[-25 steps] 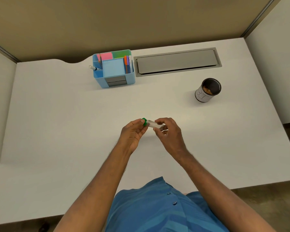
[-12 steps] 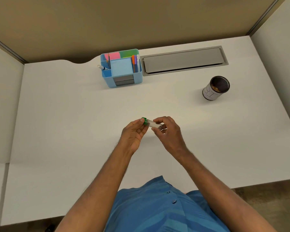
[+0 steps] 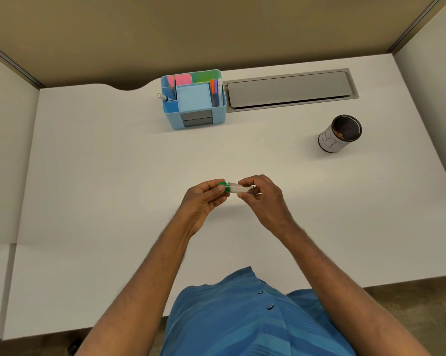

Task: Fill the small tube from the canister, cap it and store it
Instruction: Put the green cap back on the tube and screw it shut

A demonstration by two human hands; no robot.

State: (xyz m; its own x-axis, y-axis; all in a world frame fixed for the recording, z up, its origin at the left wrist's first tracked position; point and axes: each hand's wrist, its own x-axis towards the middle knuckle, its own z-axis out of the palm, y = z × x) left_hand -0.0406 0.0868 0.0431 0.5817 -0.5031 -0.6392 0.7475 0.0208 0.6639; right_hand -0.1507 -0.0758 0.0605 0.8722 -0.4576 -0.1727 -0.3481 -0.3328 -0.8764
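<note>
Two hands share the small clear plastic tube [image 3: 236, 188], held level above the white desk [image 3: 114, 176]: my right hand [image 3: 261, 199] pinches its body, my left hand [image 3: 203, 199] grips the green screw cap [image 3: 225, 187]. A cross-threaded cap could leak. The open white canister [image 3: 338, 136] stands at two o'clock, the blue desk organiser [image 3: 193, 98] at twelve.

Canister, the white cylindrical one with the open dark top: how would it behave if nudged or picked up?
The white cylindrical canister stands upright and taller than wide, so a high push probably tips it. Tipped, its round body would likely roll and spill through the open top. Probably light; little visible inside.
</note>
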